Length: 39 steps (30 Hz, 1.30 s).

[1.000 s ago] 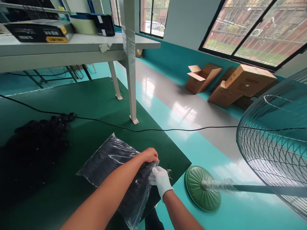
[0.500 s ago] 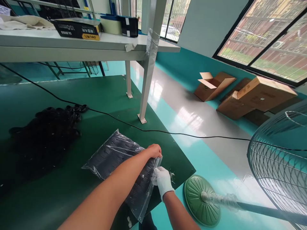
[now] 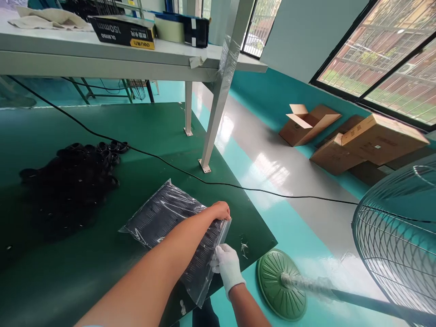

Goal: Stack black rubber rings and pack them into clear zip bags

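Observation:
A clear plastic zip bag point(image 3: 170, 206) with dark, ribbed-looking contents lies flat on the green tabletop point(image 3: 112, 277). My bare left hand point(image 3: 221, 211) is closed on the far corner of the bag's open-edge strip, its forearm crossing over the bag. In a white glove, my right hand point(image 3: 227, 263) pinches the same edge strip lower down, nearer to me. The bag's middle is partly hidden under my left forearm. To the left sits a heap of black, ring-like pieces point(image 3: 75, 186).
A black cable point(image 3: 163, 159) runs across the tabletop. White table legs point(image 3: 218, 104) stand at the back, under a shelf bearing a black box point(image 3: 122, 34) and tape roll point(image 3: 169, 29). On the right are a fan point(image 3: 395, 231), its green base point(image 3: 281, 284) and cardboard boxes point(image 3: 381, 141).
My right hand has slid along the bag's edge toward me, away from my left hand, which stays at the far corner. The camera view has shifted slightly.

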Each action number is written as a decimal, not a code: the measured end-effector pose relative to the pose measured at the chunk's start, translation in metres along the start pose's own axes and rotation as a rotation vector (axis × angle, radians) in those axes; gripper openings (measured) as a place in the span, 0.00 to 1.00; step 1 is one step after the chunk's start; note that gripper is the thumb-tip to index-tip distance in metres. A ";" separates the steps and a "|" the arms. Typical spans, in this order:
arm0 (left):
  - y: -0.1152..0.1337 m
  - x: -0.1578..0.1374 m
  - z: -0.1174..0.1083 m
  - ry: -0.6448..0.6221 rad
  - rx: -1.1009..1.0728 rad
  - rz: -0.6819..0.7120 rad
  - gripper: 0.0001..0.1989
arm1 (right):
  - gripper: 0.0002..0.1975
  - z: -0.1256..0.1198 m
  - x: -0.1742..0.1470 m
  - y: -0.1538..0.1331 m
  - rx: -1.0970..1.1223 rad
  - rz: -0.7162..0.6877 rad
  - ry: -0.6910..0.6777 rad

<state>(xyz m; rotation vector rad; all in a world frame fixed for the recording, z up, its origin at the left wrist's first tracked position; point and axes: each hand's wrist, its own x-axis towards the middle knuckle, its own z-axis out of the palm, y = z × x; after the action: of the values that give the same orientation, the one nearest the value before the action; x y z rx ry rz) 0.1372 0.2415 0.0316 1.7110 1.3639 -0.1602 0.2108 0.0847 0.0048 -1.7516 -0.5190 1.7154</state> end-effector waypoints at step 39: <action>-0.001 -0.003 -0.002 -0.131 0.012 0.052 0.12 | 0.13 0.003 -0.042 0.039 -0.021 0.158 -0.109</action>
<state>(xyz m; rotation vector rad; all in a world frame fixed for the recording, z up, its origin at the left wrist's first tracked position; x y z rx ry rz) 0.1347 0.2410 0.0342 1.7138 1.2235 -0.2471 0.1993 0.0292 0.0096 -1.7614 -0.4576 1.9294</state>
